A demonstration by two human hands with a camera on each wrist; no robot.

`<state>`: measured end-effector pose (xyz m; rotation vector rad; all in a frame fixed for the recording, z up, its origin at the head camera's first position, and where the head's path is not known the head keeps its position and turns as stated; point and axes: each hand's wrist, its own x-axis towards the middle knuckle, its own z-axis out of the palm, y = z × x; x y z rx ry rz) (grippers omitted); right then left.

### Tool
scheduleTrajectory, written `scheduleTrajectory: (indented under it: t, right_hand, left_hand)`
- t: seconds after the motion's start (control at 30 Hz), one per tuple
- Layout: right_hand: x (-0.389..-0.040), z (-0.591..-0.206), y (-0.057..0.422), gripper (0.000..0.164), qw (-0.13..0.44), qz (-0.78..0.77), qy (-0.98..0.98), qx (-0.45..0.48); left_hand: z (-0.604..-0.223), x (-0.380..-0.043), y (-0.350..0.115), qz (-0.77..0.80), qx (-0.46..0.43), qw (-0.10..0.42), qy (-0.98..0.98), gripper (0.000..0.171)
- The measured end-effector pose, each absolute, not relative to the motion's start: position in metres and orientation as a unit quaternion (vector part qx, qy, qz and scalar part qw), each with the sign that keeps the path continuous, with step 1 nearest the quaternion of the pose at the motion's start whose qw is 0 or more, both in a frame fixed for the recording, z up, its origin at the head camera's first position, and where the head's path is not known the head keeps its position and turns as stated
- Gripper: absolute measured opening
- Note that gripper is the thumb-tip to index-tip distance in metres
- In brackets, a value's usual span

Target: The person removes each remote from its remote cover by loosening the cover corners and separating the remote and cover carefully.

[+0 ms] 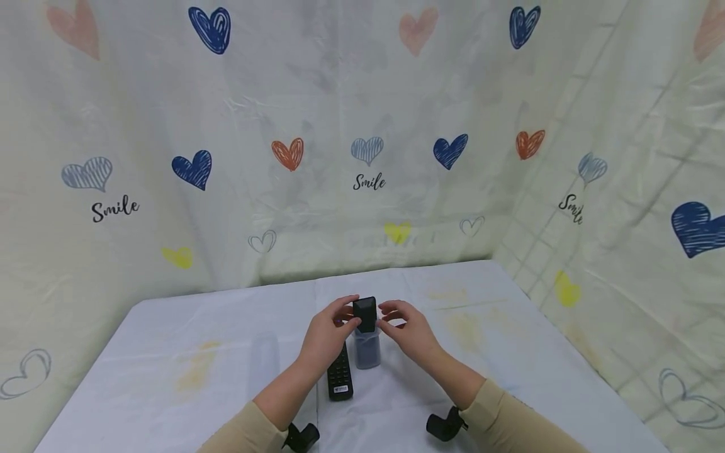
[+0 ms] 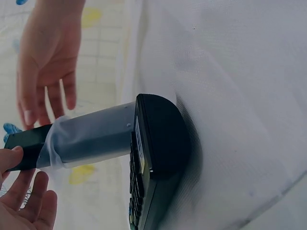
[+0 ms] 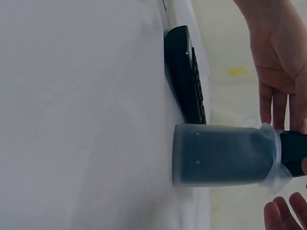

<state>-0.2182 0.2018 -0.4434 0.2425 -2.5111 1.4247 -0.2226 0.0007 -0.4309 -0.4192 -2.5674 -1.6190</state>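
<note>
A dark slab-shaped object [image 1: 365,313] stands upright, its lower part inside a translucent soft sleeve [image 1: 367,352]; its kind is not plain. My left hand [image 1: 326,333] pinches the bare black end above the sleeve's crumpled rim, thumb on the near face. On the other side is my right hand [image 1: 411,332], fingers loosely bent and apart, its thumb close to the rim; whether it touches cannot be told. A black remote control [image 1: 340,376] with rows of buttons and a pale label lies just left of the sleeve. Its far end is hidden behind the left hand.
Under everything is a white-covered table [image 1: 170,352] with faint yellow patches. A flat translucent strip [image 1: 264,358] lies left of the remote. A curtain [image 1: 317,207] printed with hearts hangs behind. Black wrist cameras [image 1: 445,425] sit below both wrists.
</note>
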Motion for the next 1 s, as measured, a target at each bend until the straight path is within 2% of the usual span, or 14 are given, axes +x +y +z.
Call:
scheduleTrajectory:
  t: [0.13,0.43,0.63,0.8,1.0]
  right_hand:
    - [-0.215,-0.437,0.198,0.033,0.156,0.496,-0.848,0.104]
    - [-0.211,-0.435,0.192,0.04,0.164,0.504,-0.843,0.091]
    - [-0.208,-0.436,0.19,0.048,0.154,0.508,-0.841,0.101]
    - [-0.206,-0.437,0.188,0.058,0.142,0.517,-0.833,0.134]
    - [-0.206,-0.437,0.188,0.062,0.134,0.517,-0.834,0.139]
  left_hand:
    - [-0.431,-0.223,0.001,-0.53,-0.138,0.038,-0.836,0.045]
    - [-0.432,-0.223,0.003,-0.538,-0.141,0.04,-0.83,0.042]
    - [-0.431,-0.22,0.002,-0.548,-0.142,0.048,-0.823,0.037]
    - [-0.429,-0.218,0.001,-0.567,-0.156,0.035,-0.808,0.032]
    - [-0.426,-0.217,0.002,-0.573,-0.163,0.028,-0.803,0.029]
